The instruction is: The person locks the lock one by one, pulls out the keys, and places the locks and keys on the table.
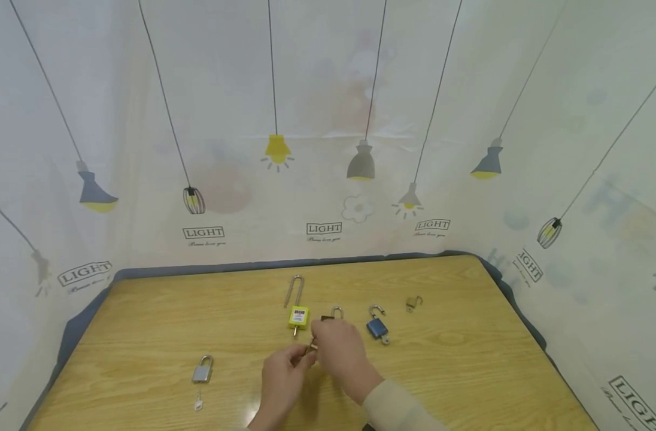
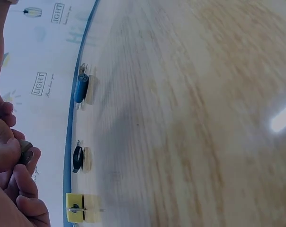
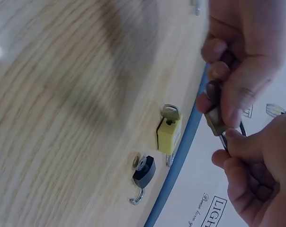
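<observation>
The left hand point(image 1: 284, 374) pinches a small, brownish metal padlock point(image 3: 215, 121); the right hand point(image 1: 343, 354) pinches its thin metal shackle point(image 3: 224, 142). A yellow, block-shaped padlock point(image 1: 298, 316) lies nearby.

Held padlock point(image 3: 216, 120): mostly buried in fingers
Black padlock point(image 1: 327, 318): body largely lost behind the right hand point(image 1: 341, 356)
Yellow padlock point(image 1: 299, 316): print too small for me
Dark thing point(image 1: 368, 427): cut by head view's bottom edge, unidentifiable
</observation>
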{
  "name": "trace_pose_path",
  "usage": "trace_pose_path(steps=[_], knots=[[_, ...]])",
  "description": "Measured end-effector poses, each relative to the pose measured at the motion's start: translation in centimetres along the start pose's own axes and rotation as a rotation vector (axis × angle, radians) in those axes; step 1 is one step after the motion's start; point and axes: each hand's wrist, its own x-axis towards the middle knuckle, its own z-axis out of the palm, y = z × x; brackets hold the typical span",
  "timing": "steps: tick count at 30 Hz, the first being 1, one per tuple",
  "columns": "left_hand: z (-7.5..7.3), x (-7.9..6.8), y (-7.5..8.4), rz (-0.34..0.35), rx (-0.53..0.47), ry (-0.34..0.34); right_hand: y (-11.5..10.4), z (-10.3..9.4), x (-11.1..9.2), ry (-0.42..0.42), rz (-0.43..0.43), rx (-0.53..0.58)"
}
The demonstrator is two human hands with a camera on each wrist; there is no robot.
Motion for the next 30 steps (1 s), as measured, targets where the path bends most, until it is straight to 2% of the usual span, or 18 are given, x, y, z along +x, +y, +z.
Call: trace_pose_path(steps=[7,13,17,23,30], knots=[[0.1,0.0,0.1,-0.013,0.024,0.050,-0.5,0.9,-0.2,0.061,-0.028,-0.001],[0.0,0.0,-0.3,-0.008,0.039,0.044,-0.7,1.7,-0.4,0.097,-0.065,0.000],[-0.1,0.1,-0.3,-0.005,0.028,0.014,-0.3,1.9,-0.3,0.116,-0.065,0.041],[0.0,0.5,-0.4,-0.039,-0.053,-0.044,0.3,1.6,0.0,0.068,-0.041,0.081],[-0.2,0.8,-0.8,-0.066,-0.108,-0.077,0.5,0.8,0.0,0.002,-0.003,0.112]])
